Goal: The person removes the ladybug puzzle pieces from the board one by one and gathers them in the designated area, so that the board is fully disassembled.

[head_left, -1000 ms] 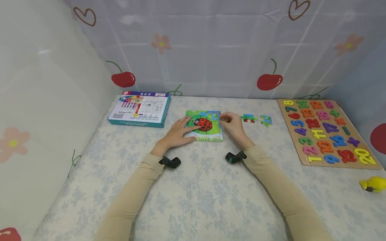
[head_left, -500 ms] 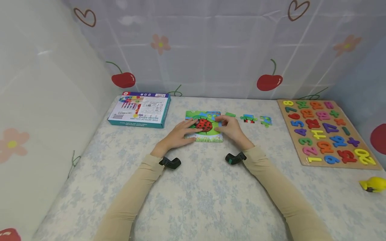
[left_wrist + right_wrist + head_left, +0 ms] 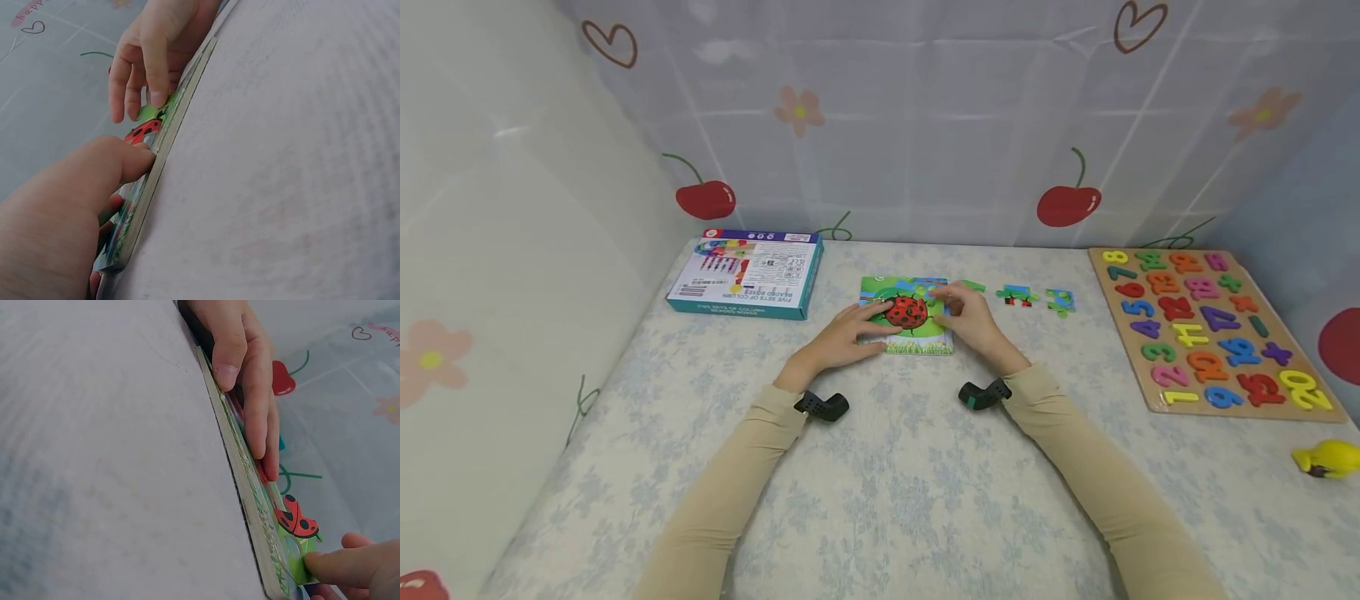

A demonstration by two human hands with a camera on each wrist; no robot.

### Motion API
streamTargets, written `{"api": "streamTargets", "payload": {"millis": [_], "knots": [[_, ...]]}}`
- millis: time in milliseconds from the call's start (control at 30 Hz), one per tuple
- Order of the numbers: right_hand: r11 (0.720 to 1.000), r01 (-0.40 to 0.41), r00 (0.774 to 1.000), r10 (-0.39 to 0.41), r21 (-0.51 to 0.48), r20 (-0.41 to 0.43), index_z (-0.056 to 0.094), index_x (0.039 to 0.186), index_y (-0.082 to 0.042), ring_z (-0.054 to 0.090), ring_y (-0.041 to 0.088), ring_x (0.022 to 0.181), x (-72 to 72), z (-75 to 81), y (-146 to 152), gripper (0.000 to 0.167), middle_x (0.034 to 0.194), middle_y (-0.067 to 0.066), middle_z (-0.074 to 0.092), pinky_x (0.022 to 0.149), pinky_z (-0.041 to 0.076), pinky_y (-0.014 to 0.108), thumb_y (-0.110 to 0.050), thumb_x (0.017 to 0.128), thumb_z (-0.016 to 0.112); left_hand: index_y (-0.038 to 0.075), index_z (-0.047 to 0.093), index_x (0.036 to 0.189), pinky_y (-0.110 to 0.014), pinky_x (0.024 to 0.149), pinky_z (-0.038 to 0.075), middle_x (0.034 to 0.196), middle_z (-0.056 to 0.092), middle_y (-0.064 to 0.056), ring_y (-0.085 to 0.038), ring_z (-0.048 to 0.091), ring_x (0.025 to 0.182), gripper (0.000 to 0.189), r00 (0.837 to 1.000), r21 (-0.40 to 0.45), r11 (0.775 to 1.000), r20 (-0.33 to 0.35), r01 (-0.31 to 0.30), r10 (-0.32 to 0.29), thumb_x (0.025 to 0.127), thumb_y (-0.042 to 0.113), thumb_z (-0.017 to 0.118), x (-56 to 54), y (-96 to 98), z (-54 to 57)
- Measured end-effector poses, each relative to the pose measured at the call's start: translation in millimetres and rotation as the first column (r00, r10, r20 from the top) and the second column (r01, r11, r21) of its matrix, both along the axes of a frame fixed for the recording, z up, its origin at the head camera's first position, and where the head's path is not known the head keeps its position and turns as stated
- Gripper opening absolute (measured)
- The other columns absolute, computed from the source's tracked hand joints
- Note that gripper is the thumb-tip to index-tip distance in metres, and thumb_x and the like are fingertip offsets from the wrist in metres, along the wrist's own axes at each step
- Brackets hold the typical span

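Note:
A puzzle board (image 3: 917, 347) with a ladybug picture and a grassy lower border lies flat on the table. My left hand (image 3: 847, 336) rests on its left side, fingers extended over the picture; in the left wrist view the thumb (image 3: 134, 161) lies by the near edge. My right hand (image 3: 973, 321) is at the board's right side. Its thumb and fingers pinch a green and red ladybug puzzle piece (image 3: 299, 522), which stands tilted over the board in the right wrist view. Whether the piece touches its neighbours is hidden by the fingers.
Right of the board lie loose puzzle pieces: a partly hidden green one (image 3: 976, 286), a blue-and-red one (image 3: 1018, 292) and a blue-green one (image 3: 1061, 302). A bead-set box (image 3: 747, 273) is at back left, a number board (image 3: 1217, 333) at right, a yellow toy (image 3: 1328, 458) nearer.
My right hand has moved left from beside the board's right edge to over its right part, uncovering the green loose piece behind it. The left hand has hardly moved.

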State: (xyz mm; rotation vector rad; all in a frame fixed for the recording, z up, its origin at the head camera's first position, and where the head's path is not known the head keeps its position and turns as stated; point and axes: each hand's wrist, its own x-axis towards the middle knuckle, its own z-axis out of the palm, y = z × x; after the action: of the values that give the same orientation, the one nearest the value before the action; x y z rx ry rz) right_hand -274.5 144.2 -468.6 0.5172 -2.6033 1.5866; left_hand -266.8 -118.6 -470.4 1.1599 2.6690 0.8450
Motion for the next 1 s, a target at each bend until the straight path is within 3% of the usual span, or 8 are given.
{"api": "streamTargets", "payload": {"millis": [100, 267, 367, 467, 600, 833, 1000], "knots": [[0.996, 0.038, 0.998, -0.034, -0.084, 0.055, 0.061, 0.119, 0.005, 0.058, 0.038, 0.105, 1.2, 1.7, -0.4, 0.033, 0.12, 0.024, 0.058, 0.076, 0.045, 0.017, 0.007, 0.086, 0.063, 0.023, 0.06, 0.131, -0.052, 0.121, 0.01, 0.156, 0.03, -0.008, -0.03, 0.022, 0.147, 0.038, 1.0, 0.0, 1.0, -0.003, -0.004, 0.004, 0.094, 0.03, 0.058, -0.3, 0.2, -0.5], [0.978, 0.076, 0.991, -0.052, -0.193, 0.125, 0.058, 0.117, 0.014, 0.056, 0.044, 0.106, 9.6, 15.3, -3.6, 0.031, 0.121, 0.032, 0.056, 0.074, 0.047, 0.01, 0.013, 0.086, 0.058, 0.023, 0.06, 0.131, -0.051, 0.121, 0.009, 0.156, 0.03, -0.007, -0.029, 0.021, 0.147, 0.038, 1.0, -0.003, 1.0, 0.008, -0.009, 0.009, 0.094, 0.03, 0.058, -0.1, 0.7, -0.4], [0.977, 0.09, 0.988, -0.064, -0.194, 0.138, 0.058, 0.116, 0.016, 0.055, 0.044, 0.106, 10.9, 17.6, -4.9, 0.03, 0.12, 0.033, 0.056, 0.074, 0.047, 0.01, 0.013, 0.086, 0.058, 0.023, 0.06, 0.131, -0.05, 0.121, 0.009, 0.156, 0.03, -0.007, -0.029, 0.021, 0.147, 0.037, 1.0, -0.003, 1.0, 0.012, -0.011, 0.011, 0.094, 0.03, 0.058, 0.1, 0.9, 0.3], [0.975, 0.107, 0.986, -0.079, -0.194, 0.149, 0.059, 0.115, 0.014, 0.056, 0.041, 0.106, 6.3, 10.2, -4.5, 0.029, 0.12, 0.031, 0.057, 0.075, 0.047, 0.009, 0.011, 0.087, 0.059, 0.023, 0.06, 0.131, -0.051, 0.121, 0.009, 0.156, 0.031, -0.008, -0.028, 0.022, 0.147, 0.037, 1.0, 0.001, 1.0, 0.011, -0.01, 0.01, 0.094, 0.029, 0.059, 0.4, 1.3, 1.0], [0.973, 0.123, 0.985, -0.097, -0.195, 0.141, 0.061, 0.115, 0.01, 0.057, 0.034, 0.104, 1.7, 1.7, -4.4, 0.027, 0.12, 0.028, 0.058, 0.076, 0.048, 0.01, 0.009, 0.087, 0.06, 0.023, 0.061, 0.13, -0.051, 0.121, 0.009, 0.156, 0.031, -0.008, -0.028, 0.022, 0.147, 0.037, 1.0, 0.001, 1.0, 0.007, -0.008, 0.008, 0.095, 0.029, 0.058, 0.7, 0.4, 1.3], [0.969, 0.137, 0.986, -0.114, -0.206, 0.119, 0.061, 0.113, 0.01, 0.058, 0.021, 0.096, 2.9, 1.1, -4.8, 0.027, 0.118, 0.028, 0.059, 0.076, 0.048, 0.012, 0.008, 0.086, 0.06, 0.023, 0.06, 0.131, -0.051, 0.121, 0.008, 0.156, 0.031, -0.008, -0.028, 0.022, 0.147, 0.036, 1.0, 0.002, 1.0, 0.005, -0.005, 0.005, 0.095, 0.03, 0.058, -0.1, -0.1, -0.6], [0.978, 0.126, 0.987, -0.108, -0.166, 0.117, 0.062, 0.113, 0.01, 0.058, 0.032, 0.1, 3.2, 2.2, -4.4, 0.026, 0.118, 0.028, 0.059, 0.075, 0.047, 0.01, 0.007, 0.087, 0.06, 0.024, 0.061, 0.13, -0.051, 0.121, 0.009, 0.156, 0.032, -0.008, -0.027, 0.024, 0.146, 0.036, 1.0, -0.021, 1.0, -0.012, -0.021, 0.021, 0.095, 0.029, 0.057, 1.4, 2.5, 1.8]]}}
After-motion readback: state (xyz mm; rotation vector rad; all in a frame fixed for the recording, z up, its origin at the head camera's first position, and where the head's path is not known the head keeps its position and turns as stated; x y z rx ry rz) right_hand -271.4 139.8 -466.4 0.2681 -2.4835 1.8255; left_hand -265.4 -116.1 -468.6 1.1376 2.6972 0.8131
